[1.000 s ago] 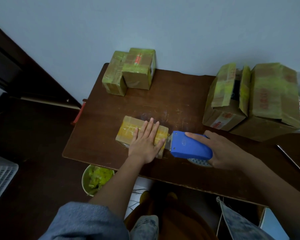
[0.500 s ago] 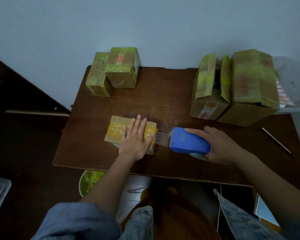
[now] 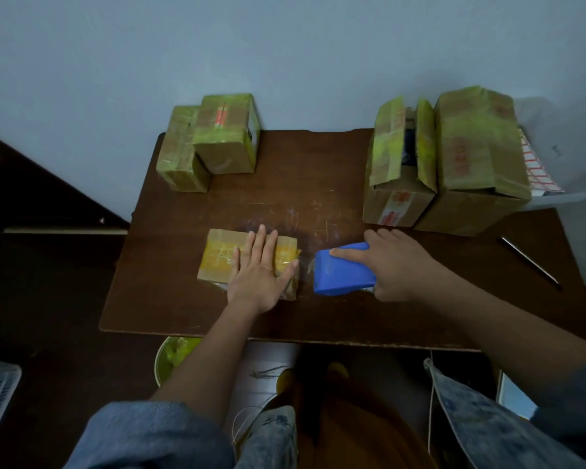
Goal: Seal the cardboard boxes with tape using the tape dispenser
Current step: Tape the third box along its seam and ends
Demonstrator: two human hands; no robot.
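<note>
At the near edge of a dark wooden table, a person's left hand lies flat, fingers straight and slightly spread, pressing on top of a small cardboard box wrapped in yellowish tape. Just to the box's 3 o'clock, the right hand grips a blue tape dispenser, index finger stretched along its top and the other fingers curled round its far side; the dispenser's front end faces the box's right edge, with a short stretch of clear tape showing in the gap between them. Below the table edge, at 7 o'clock, sits a round bin holding greenish scraps. A thin metal rod lies on the table at 3 o'clock from the dispenser. Farther back, at 11 o'clock, two taped boxes stand touching against the wall; at 1 o'clock, a larger box with open flaps sits beside a closed large box. Red printing marks several boxes, but it is too blurred to read.
</note>
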